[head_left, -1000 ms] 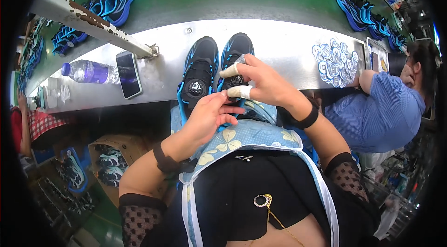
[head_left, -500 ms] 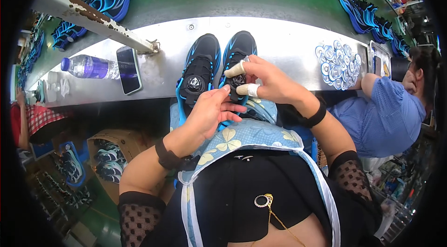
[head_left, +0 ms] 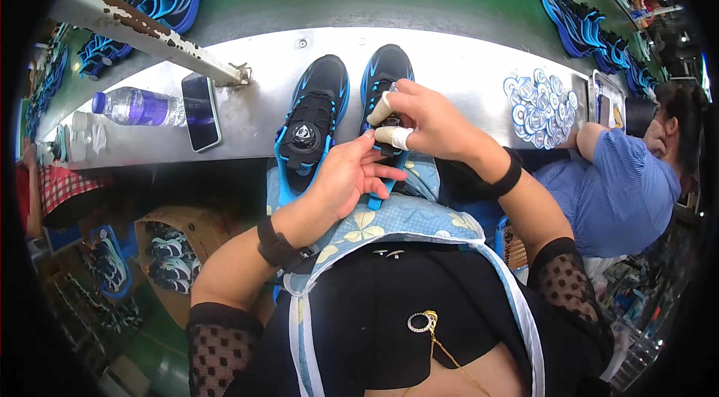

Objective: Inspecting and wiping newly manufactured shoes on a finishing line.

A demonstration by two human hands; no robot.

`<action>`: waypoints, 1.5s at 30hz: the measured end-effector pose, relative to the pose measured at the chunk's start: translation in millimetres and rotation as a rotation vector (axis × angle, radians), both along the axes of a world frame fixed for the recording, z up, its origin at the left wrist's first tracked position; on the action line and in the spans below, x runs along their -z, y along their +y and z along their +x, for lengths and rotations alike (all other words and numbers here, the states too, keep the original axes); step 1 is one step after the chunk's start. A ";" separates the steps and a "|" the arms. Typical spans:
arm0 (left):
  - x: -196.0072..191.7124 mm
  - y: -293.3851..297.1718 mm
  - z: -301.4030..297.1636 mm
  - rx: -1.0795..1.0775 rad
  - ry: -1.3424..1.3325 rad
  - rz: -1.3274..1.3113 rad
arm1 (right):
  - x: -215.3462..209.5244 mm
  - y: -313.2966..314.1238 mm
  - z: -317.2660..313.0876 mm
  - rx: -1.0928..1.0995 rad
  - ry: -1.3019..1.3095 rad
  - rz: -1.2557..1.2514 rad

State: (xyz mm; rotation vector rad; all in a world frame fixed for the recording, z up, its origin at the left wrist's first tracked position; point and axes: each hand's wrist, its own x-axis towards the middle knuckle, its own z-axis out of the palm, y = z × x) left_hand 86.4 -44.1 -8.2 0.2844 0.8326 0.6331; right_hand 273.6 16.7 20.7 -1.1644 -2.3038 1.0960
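A pair of black sneakers with bright blue trim stands side by side at the metal bench's near edge, toes pointing away. The left sneaker (head_left: 320,90) has a round black dial (head_left: 305,136) on its tongue. Over the matching dial of the right sneaker (head_left: 389,64) bends my right hand (head_left: 438,127), its thumb and forefinger in pale finger cots and closed around the dial, which they mostly cover. My left hand (head_left: 346,176) lies by this sneaker's inner side, thumb tip close to the right hand's fingertips, the other fingers spread over the sneaker's opening.
On the metal bench (head_left: 255,127) are a phone (head_left: 202,112), a bottle with a purple label (head_left: 135,107) and a pile of round white-and-blue discs (head_left: 541,108). A chipped metal post (head_left: 150,30) slants over the left. More sneakers (head_left: 573,19) stand beyond. At right sits a person in blue (head_left: 622,187).
My right thumb and forefinger have drawn closer together over the right sneaker's dial. My left hand's fingers have shifted slightly right. The view has shifted a little.
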 end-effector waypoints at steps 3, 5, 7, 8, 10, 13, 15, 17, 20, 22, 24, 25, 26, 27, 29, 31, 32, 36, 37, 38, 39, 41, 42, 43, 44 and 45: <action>3.4 3.4 0.1 0.010 0.015 0.007 | 10.4 4.2 4.6 0.052 0.185 -0.287; 6.8 0.1 0.5 0.033 0.016 -0.006 | 22.8 2.8 7.7 0.070 0.276 -0.351; 9.4 -0.9 1.0 -0.010 -0.054 0.013 | 20.4 5.4 13.7 0.091 0.369 -0.412; 9.3 -1.7 0.1 -0.009 -0.054 0.011 | 7.5 8.4 18.5 0.045 0.338 -0.446; 8.2 -4.2 -0.4 -0.055 -0.139 0.038 | -4.9 8.7 22.6 0.006 0.306 -0.481; 13.3 -5.8 -0.9 -0.033 -0.180 0.052 | -8.8 -0.3 22.7 0.111 0.128 -0.289; 12.5 -5.5 0.8 -0.023 -0.173 0.059 | -8.6 -3.1 20.9 0.143 0.059 -0.218; 11.9 -6.4 0.4 -0.011 -0.163 0.067 | -7.6 -6.4 16.4 0.176 -0.007 -0.146; 10.8 -7.9 0.8 0.013 -0.132 0.103 | -2.8 -9.2 9.6 0.141 -0.154 0.098; 9.0 -8.8 0.0 0.010 -0.117 0.117 | -0.4 -5.6 6.2 0.104 -0.198 0.205; 7.8 -9.6 0.0 0.002 -0.115 0.121 | -4.2 -0.5 4.6 0.065 -0.237 0.196; 6.9 -9.0 -1.2 -0.011 -0.110 0.127 | -7.0 2.9 2.9 0.022 -0.272 0.188; 4.6 -9.4 -3.7 -0.020 -0.105 0.133 | -11.4 4.6 1.8 0.014 -0.267 0.196; 0.4 -10.2 -7.0 0.050 -0.054 0.140 | -16.7 6.4 2.0 0.008 -0.302 0.105; -30.3 -0.5 -24.8 0.361 0.124 0.274 | -15.0 14.3 7.4 0.024 -0.273 -0.002; -56.7 -0.2 -46.3 0.286 0.413 0.561 | -18.0 19.1 5.7 0.132 -0.152 0.057; -64.2 0.0 -56.4 0.205 0.703 0.853 | -25.1 21.4 0.8 0.205 -0.168 0.109; -28.3 19.6 -74.9 0.007 1.109 1.099 | 10.5 36.7 -30.3 -0.022 -0.231 0.202; -16.2 21.2 -70.6 0.071 1.182 1.217 | 15.1 36.5 -42.3 -0.048 -0.108 0.172; -5.5 20.8 -64.4 -0.004 1.135 1.316 | 35.8 39.3 -49.9 -0.076 -0.087 0.245; -8.1 18.6 -60.9 -0.001 1.087 1.256 | 37.1 35.6 -57.6 -0.077 -0.182 0.170; -17.0 18.6 -72.3 0.127 0.899 1.050 | 29.0 30.8 -64.8 -0.092 -0.251 0.064; -14.2 17.5 -82.2 0.199 0.806 1.143 | 22.8 28.0 -65.8 -0.126 -0.239 0.055; -15.1 22.5 -89.4 0.262 0.756 1.160 | 26.6 31.0 -65.7 -0.139 -0.203 0.039; -17.4 25.3 -93.2 0.324 0.708 1.172 | 31.8 33.6 -64.4 -0.157 -0.166 0.020; -18.9 26.1 -91.1 0.272 0.726 1.174 | 35.7 32.3 -63.1 -0.153 -0.179 0.039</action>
